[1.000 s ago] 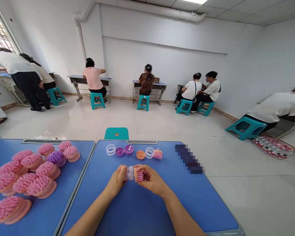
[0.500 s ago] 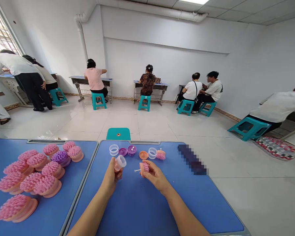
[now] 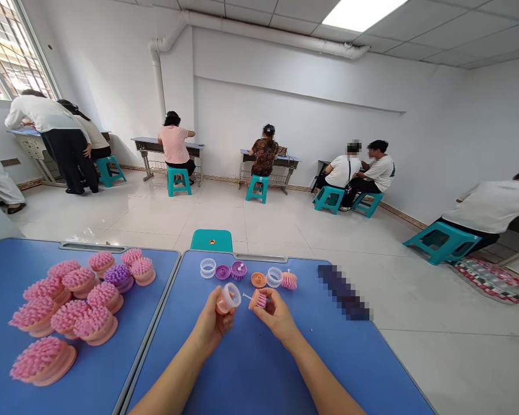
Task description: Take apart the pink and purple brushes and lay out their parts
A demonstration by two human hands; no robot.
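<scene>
My left hand (image 3: 214,317) is closed around a translucent plastic ring (image 3: 230,295) with a peach-coloured part under it. Pinched in my right hand (image 3: 277,311) is a pink-bristled brush head (image 3: 258,299) with a peach base. A thin white pin sticks out of that base, pointing left toward the ring; a small gap separates the two. Behind the hands lie a clear ring (image 3: 207,268), a purple cap (image 3: 223,272), a purple bristle piece (image 3: 239,270), an orange cap (image 3: 258,280), another clear ring (image 3: 274,277) and a pink bristle piece (image 3: 289,280).
Several pink-bristled round brushes (image 3: 43,358) and a purple one (image 3: 119,278) stand on the left blue desk (image 3: 125,397). A dark blurred-out object (image 3: 345,293) lies at the right of my desk. Beyond it is a teal stool (image 3: 211,240); people sit at desks along the walls.
My two hands have come closer together, with the ring turned toward the pin of the brush head. The camera view has tilted up slightly and shifted left.
</scene>
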